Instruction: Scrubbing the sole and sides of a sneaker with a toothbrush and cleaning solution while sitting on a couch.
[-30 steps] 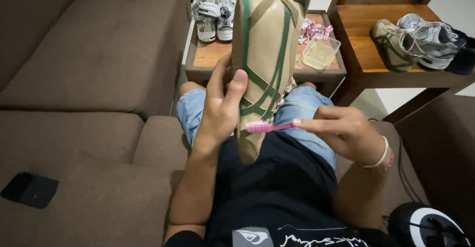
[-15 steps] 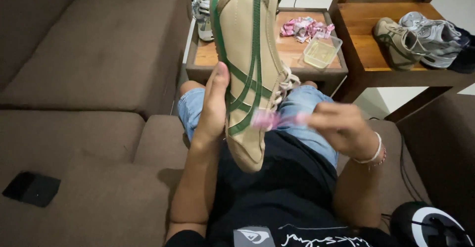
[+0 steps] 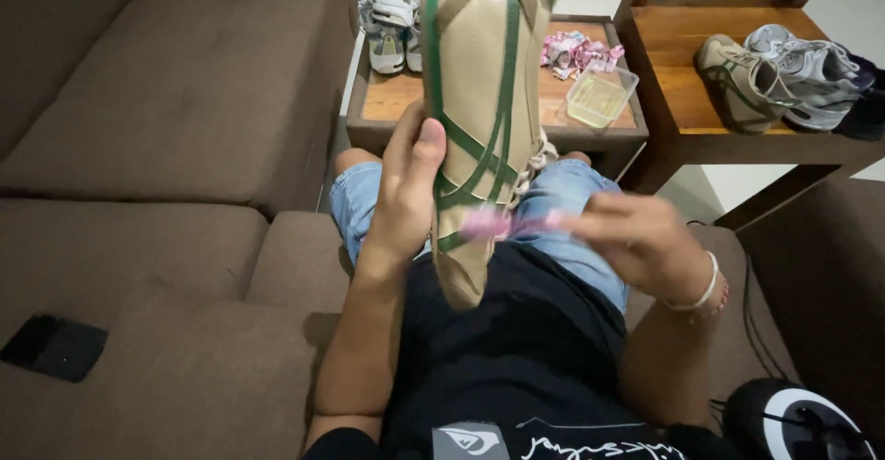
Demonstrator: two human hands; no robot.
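My left hand point(image 3: 406, 193) grips a tan sneaker with green stripes point(image 3: 479, 100), holding it upright over my lap with its toe pointing away. In my right hand point(image 3: 636, 234) is a pink toothbrush point(image 3: 502, 223), blurred by motion, its head against the sneaker's side near the heel. I sit on a brown sofa point(image 3: 166, 147) in denim shorts and a black shirt.
A low wooden table point(image 3: 396, 100) ahead carries a pair of grey sneakers point(image 3: 392, 13), crumpled pink wrappers point(image 3: 573, 53) and a clear plastic tub point(image 3: 601, 94). More shoes point(image 3: 784, 73) lie on a wooden shelf at right. A dark phone point(image 3: 51, 347) rests on the sofa.
The sneaker has tilted and turned in my left hand. My right hand has been moving the toothbrush back and forth across the sneaker's side.
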